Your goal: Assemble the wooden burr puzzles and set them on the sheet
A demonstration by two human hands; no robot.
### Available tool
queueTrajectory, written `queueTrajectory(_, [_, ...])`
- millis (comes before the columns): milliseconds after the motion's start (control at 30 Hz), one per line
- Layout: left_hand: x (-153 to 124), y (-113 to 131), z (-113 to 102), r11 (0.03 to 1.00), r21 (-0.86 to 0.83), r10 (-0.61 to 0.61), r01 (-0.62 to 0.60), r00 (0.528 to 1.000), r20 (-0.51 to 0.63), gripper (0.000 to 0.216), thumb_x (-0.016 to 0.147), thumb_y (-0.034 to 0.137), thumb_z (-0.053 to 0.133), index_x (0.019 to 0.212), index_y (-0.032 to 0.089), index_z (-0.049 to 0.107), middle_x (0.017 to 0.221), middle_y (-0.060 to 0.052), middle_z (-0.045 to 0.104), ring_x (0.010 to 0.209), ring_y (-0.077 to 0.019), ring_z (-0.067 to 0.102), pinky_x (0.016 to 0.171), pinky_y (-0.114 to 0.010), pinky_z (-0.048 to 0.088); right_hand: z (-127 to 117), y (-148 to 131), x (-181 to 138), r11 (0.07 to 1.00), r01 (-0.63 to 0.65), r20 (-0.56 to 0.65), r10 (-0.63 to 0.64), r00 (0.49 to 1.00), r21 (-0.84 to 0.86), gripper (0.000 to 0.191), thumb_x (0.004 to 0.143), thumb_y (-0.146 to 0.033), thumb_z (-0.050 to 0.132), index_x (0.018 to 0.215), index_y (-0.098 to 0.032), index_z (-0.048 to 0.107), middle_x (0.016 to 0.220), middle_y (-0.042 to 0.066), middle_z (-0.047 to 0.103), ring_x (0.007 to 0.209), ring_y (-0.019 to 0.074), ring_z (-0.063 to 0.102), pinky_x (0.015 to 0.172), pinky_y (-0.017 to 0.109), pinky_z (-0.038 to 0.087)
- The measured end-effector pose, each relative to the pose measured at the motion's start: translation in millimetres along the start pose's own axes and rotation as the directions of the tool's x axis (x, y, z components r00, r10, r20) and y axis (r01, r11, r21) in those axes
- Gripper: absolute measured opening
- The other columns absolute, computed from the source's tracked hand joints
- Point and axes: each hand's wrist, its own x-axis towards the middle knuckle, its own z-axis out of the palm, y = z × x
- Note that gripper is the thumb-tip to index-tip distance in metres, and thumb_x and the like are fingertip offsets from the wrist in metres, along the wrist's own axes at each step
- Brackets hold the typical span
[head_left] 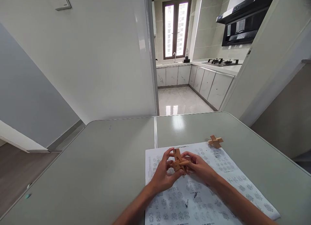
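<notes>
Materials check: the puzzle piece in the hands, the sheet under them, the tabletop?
Puzzle piece, held by left hand and right hand: looks like unfinished light wood, tan and matte. Sheet: printed white paper, thin and flat, with rows of small diagrams. Tabletop: grey-green, glossy, probably glass or laminate; it mirrors the window light.

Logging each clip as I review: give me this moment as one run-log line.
left hand: holds wooden puzzle | right hand: holds same puzzle | below: printed sheet on table | apart: second wooden piece
</notes>
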Motion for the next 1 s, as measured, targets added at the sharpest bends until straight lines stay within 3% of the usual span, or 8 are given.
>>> queueTrajectory(200, [2, 2, 1, 0.999, -0.032, -0.032, 0.031, 0.999, -0.034, 0.072, 0.087, 0.033, 0.078, 0.148, 0.036, 0.039, 0.133, -0.008, 0.054, 0.096, -0.0201, 0.071, 0.089, -0.039, 0.059, 0, -2, -1, 1.0, -0.001, -0.003, 0.001, 1.0, -0.02, 0.039, 0.087, -0.05, 0.081, 0.1, -0.019, 0.063, 0.076, -0.002, 0.066, 0.059, 0.0107, 0.053, 0.059, 0.026, 0.038])
queueTrajectory(367, [2, 4, -1, 0.999, -0.014, -0.032, 0.031, 0.998, -0.05, 0.054, 0.09, 0.03, 0.073, 0.139, 0.033, 0.051, 0.13, -0.006, 0.057, 0.096, -0.0189, 0.07, 0.094, -0.039, 0.056, 1, -4, -1, 0.999, 0.005, 0.0, -0.005, 1.0, -0.044, 0.039, 0.088, -0.052, 0.079, 0.101, -0.019, 0.064, 0.074, -0.002, 0.064, 0.059, 0.0107, 0.052, 0.058, 0.026, 0.039])
queueTrajectory(467, [3, 1, -2, 0.998, -0.04, -0.049, 0.047, 0.997, -0.066, 0.055, 0.089, 0.034, 0.075, 0.138, 0.031, 0.053, 0.129, -0.007, 0.058, 0.097, -0.02, 0.07, 0.093, -0.037, 0.055, -3, 1, 0, 0.999, 0.01, 0.021, -0.009, 1.0, -0.035, 0.039, 0.09, -0.054, 0.077, 0.101, -0.019, 0.064, 0.074, -0.001, 0.064, 0.059, 0.0113, 0.054, 0.059, 0.026, 0.041])
queueTrajectory(667, [9, -1, -5, 0.993, -0.078, -0.1, 0.092, 0.989, -0.105, 0.049, 0.093, 0.056, 0.067, 0.125, 0.019, 0.066, 0.101, -0.007, 0.07, 0.093, -0.0223, 0.067, 0.087, -0.033, 0.053, -4, 1, -1, 1.0, -0.021, 0.229, 0.019, 0.973, 0.007, 0.034, 0.094, -0.047, 0.074, 0.107, -0.017, 0.068, 0.082, 0.001, 0.064, 0.067, 0.0131, 0.06, 0.066, 0.029, 0.048])
queueTrajectory(767, [10, 0, -6, 0.989, -0.087, -0.129, 0.12, 0.985, -0.11, 0.05, 0.094, 0.061, 0.062, 0.118, 0.017, 0.071, 0.1, -0.008, 0.071, 0.092, -0.0225, 0.066, 0.085, -0.032, 0.052, -2, -2, -2, 0.998, -0.059, 0.318, 0.047, 0.947, 0.029, 0.031, 0.092, -0.044, 0.077, 0.104, -0.016, 0.07, 0.087, 0.004, 0.066, 0.071, 0.0143, 0.063, 0.068, 0.029, 0.05])
queueTrajectory(867, [11, -2, -5, 0.991, -0.087, -0.117, 0.104, 0.981, -0.155, 0.055, 0.095, 0.061, 0.062, 0.131, 0.019, 0.064, 0.102, -0.007, 0.07, 0.091, -0.0213, 0.066, 0.084, -0.033, 0.053, -2, -4, -2, 0.995, -0.053, 0.261, 0.028, 0.965, 0.089, 0.032, 0.09, -0.044, 0.079, 0.105, -0.016, 0.071, 0.087, 0.004, 0.067, 0.071, 0.0136, 0.063, 0.067, 0.027, 0.05])
queueTrajectory(1000, [13, -8, -4, 0.996, -0.035, -0.085, 0.078, 0.952, -0.295, 0.053, 0.097, 0.062, 0.056, 0.131, 0.021, 0.061, 0.111, -0.008, 0.068, 0.09, -0.02, 0.066, 0.088, -0.035, 0.053, -9, -4, 2, 0.975, -0.024, 0.022, 0.02, 1.0, 0.22, 0.036, 0.085, -0.043, 0.085, 0.107, -0.016, 0.074, 0.09, 0.005, 0.069, 0.075, 0.0129, 0.064, 0.071, 0.024, 0.054])
